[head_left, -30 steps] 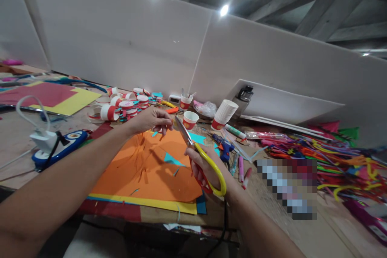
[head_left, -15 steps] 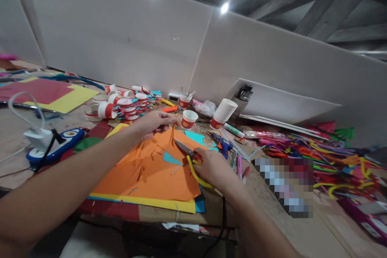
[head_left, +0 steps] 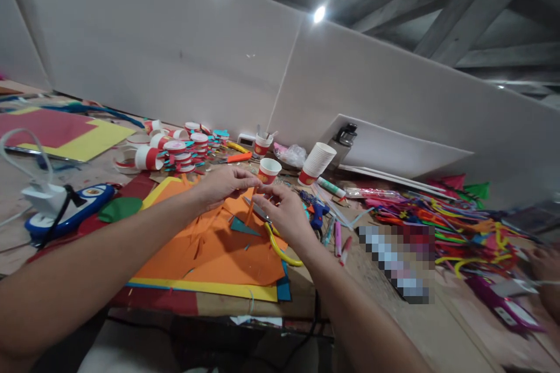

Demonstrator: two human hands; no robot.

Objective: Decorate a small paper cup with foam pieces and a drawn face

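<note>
My left hand (head_left: 227, 185) is closed, its thumb and fingertips pinching a narrow orange paper strip (head_left: 251, 214) that hangs down over the sheets. The fingertips of my right hand (head_left: 283, 210) meet those of the left and are closed on the same strip. Scissors with yellow handles (head_left: 280, 249) lie beneath my right hand, their blades partly hidden by it. Below is a stack of orange paper (head_left: 210, 271) strewn with thin cuttings and a teal scrap (head_left: 244, 226). Just behind the fingertips stands a red and white paper cup (head_left: 269, 170).
A stack of paper cups (head_left: 318, 162) and a glue gun (head_left: 319, 215) are to the right, before a pile of coloured pipe cleaners (head_left: 441, 221). Cut cup pieces (head_left: 177, 154) cluster back left, near a blue power strip (head_left: 70, 213). Another person's hand (head_left: 545, 262) shows at the right edge.
My right hand has let go of the scissors, which now lie on the paper, and has come up to the strip at my left fingertips. The view has shifted slightly.
</note>
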